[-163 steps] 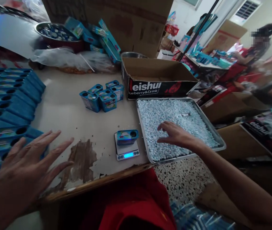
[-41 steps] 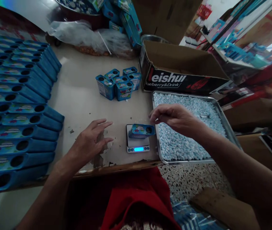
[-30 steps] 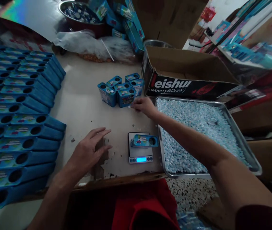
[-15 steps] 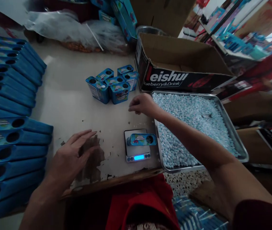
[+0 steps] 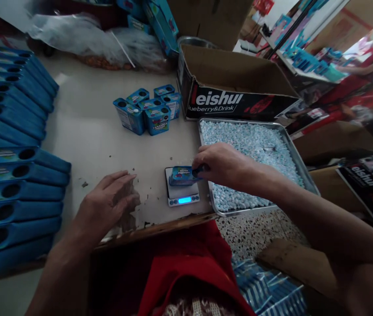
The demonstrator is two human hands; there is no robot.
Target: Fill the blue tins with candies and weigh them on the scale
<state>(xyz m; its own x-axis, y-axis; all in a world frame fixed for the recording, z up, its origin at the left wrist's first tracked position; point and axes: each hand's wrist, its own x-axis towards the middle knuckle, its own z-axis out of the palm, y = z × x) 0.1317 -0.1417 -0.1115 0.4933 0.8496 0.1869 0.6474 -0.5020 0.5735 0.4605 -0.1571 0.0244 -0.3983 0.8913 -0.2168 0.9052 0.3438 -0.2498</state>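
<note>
On the small digital scale a blue candy box marked "CARAMELO MACIZO" stands with its printed top facing up. My right hand has its fingers closed around the box's right end, partly covering the round hole there. The scale's display glows blue. My left hand rests at the table's front edge, left of the scale, with fingers stretched out and nothing in them. To the right of the scale, a metal tray holds many pale blue and white candies, with a small metal utensil lying on them.
A group of several blue boxes stands beyond the scale. Rows of similar boxes line the left side. An open cardboard carton sits behind the tray. Plastic bags lie at the back. A person in red is at the far right.
My right hand has moved from the table beyond the scale to the box's right end. My left hand stays by the front edge. The camera view has shifted slightly.
</note>
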